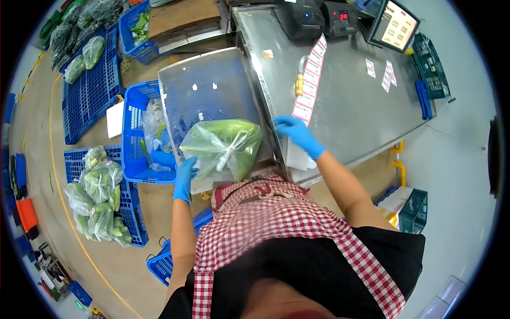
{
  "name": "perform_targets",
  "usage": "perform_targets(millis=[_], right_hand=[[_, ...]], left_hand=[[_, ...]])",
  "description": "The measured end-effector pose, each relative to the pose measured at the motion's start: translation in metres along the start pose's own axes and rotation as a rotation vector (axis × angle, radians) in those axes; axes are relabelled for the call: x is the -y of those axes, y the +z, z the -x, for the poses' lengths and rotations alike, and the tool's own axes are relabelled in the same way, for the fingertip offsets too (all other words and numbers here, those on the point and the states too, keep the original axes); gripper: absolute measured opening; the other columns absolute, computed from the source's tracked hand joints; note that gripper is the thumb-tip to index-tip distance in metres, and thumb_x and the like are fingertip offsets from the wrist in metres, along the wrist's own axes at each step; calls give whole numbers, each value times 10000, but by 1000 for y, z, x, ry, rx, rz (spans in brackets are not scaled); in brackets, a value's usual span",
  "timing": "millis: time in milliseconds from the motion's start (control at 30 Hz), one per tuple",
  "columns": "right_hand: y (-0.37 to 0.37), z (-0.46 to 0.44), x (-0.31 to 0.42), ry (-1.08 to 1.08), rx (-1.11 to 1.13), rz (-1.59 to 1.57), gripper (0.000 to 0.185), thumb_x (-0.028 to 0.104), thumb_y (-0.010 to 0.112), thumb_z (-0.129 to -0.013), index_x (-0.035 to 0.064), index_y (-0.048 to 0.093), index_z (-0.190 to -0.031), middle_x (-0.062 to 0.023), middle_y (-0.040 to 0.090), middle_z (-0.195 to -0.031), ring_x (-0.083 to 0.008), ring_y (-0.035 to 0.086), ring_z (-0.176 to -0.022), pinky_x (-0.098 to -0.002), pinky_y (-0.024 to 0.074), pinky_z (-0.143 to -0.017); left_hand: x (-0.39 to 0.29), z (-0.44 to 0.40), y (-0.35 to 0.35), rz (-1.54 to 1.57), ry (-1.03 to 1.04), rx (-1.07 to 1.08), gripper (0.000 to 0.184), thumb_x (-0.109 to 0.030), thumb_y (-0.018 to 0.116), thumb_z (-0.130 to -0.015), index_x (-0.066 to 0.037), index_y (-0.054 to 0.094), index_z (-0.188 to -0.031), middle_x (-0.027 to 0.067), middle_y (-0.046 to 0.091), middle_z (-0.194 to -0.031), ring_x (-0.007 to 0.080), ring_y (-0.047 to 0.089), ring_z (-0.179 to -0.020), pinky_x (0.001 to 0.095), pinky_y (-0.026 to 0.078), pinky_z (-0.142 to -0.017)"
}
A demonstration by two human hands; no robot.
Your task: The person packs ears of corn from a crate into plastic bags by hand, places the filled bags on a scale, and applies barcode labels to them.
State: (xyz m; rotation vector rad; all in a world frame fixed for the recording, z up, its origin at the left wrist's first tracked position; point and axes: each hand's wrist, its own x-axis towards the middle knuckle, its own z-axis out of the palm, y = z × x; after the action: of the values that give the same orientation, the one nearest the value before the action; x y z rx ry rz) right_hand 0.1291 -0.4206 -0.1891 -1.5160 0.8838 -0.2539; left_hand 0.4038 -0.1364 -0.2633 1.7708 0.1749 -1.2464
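Observation:
A clear plastic bag of green vegetables [226,146], gathered with a white tie on top, lies on the platform [212,90] in front of me. My left hand [185,176], in a blue glove, is at the bag's lower left edge with its fingers apart. Over the near left corner of the steel table [350,95] is my right hand [301,136], also blue-gloved, its fingers stretched out and nothing visible in them. Just beyond it a strip of printed labels [311,80] runs down from the black label printer [303,21]. White paper [298,157] shows below that hand.
A blue crate [139,133] with plastic bags inside stands left of the platform. Several bagged vegetables [101,196] rest on a blue pallet [133,218]. A yellow-handled tool [300,85], loose labels [388,77] and a lit screen [394,25] are on the table.

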Motion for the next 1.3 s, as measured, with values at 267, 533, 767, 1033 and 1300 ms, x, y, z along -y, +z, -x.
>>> perform_targets(millis=[267,533,767,1033,1300], right_hand=[[-60,90,-59,448,-373,275,346,297,581,-812,-44,632,-840,-128,632,-742,-138,576,-679,-287,456,-615],[-28,107,-43,355,-376,-420,271,218,627,-789,-37,643,-880,-85,631,-801,-116,572,-710,-244,461,-646],[-70,108,-77,73,-546,298,224,213,595,-803,12,639,-892,-79,628,-816,-160,567,-681,-280,448,-635],[-79,59,-2,-516,-134,794,195,221,613,-742,77,647,-870,-65,598,-844,-247,536,-843,-353,388,-815],[-64,50,-14,-677,33,1099,142,241,600,-727,107,618,-770,-24,563,-786,-201,522,-798,-351,375,-785]], left_hand=[[-50,59,137,11,449,370,244,-231,556,-840,-52,636,-985,19,608,-902,115,548,-800,244,428,-733],[-37,69,278,-122,-216,799,361,-240,622,-799,23,588,-1043,120,611,-989,206,588,-858,326,469,-786],[-17,67,292,-106,-61,820,338,-83,623,-748,37,581,-1061,125,617,-999,215,603,-865,326,482,-784],[-12,68,291,-153,53,721,246,-102,635,-760,54,624,-948,107,631,-888,165,605,-750,278,493,-702],[-10,66,292,-234,85,683,195,-110,628,-769,34,640,-901,74,627,-826,127,579,-693,267,478,-650]])
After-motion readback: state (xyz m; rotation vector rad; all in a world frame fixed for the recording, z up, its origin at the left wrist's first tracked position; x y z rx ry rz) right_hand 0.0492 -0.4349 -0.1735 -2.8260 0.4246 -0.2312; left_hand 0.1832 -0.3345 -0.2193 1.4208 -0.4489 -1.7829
